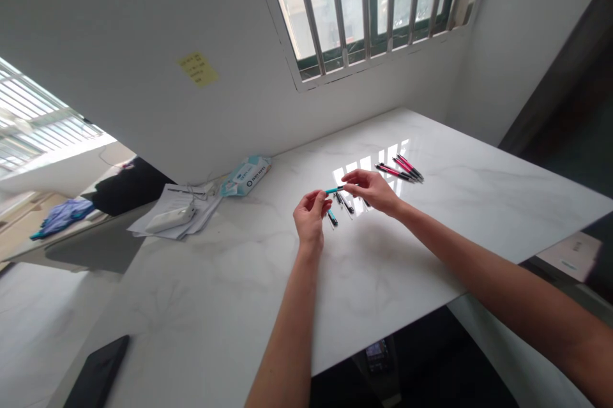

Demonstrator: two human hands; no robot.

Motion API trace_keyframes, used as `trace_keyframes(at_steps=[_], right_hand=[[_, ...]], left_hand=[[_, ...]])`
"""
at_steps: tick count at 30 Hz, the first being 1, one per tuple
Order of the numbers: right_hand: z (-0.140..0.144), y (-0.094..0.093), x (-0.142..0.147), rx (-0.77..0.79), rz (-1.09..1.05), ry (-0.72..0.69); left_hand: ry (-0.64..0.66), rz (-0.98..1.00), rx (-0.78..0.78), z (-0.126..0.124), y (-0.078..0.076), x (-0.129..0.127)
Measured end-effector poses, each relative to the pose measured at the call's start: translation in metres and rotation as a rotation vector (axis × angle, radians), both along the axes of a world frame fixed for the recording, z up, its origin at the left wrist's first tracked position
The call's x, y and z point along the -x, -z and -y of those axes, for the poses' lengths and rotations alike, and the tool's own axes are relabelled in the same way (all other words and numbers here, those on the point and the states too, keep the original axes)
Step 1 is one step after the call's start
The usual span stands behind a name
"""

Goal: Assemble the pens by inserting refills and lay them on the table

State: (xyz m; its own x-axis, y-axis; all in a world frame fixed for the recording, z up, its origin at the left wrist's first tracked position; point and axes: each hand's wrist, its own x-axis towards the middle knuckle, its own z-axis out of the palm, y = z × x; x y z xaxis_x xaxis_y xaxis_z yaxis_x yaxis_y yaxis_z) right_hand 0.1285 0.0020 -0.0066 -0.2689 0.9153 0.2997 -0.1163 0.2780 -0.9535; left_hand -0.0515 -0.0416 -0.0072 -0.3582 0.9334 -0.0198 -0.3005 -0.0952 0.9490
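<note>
Both hands hold one slim teal plastic pen (334, 189) level above the white marble worktop (239, 280): the left hand (311, 213) has its fingers pinched on one end, the right hand (371, 189) on the other. Beneath them lie loose dark pen parts (343, 202); several pink-and-black pens (400, 169) lie near the right hand.

We stretch both bare forearms forward, our left hand (311, 213) and right hand (371, 191) pinched fingertip to fingertip, close together above the table (239, 306).
</note>
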Motion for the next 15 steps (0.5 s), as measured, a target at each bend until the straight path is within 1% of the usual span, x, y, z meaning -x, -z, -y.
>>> trace_keyframes(at_steps=[3, 5, 7, 10, 15], right_hand=[[-0.007, 0.000, -0.006, 0.131, -0.190, 0.031], [-0.009, -0.001, -0.009, 0.189, -0.267, 0.042], [-0.010, -0.002, -0.010, 0.213, -0.303, 0.043], [-0.010, -0.002, -0.011, 0.205, -0.300, 0.043], [-0.011, 0.000, -0.011, 0.173, -0.272, 0.061]], left_hand=[[0.115, 0.185, 0.108, 0.005, -0.002, -0.012], [0.191, 0.250, 0.145, 0.009, -0.003, -0.020], [0.239, 0.283, 0.175, 0.012, -0.003, -0.027], [0.260, 0.305, 0.217, 0.014, -0.003, -0.032], [0.261, 0.307, 0.243, 0.014, 0.000, -0.030]])
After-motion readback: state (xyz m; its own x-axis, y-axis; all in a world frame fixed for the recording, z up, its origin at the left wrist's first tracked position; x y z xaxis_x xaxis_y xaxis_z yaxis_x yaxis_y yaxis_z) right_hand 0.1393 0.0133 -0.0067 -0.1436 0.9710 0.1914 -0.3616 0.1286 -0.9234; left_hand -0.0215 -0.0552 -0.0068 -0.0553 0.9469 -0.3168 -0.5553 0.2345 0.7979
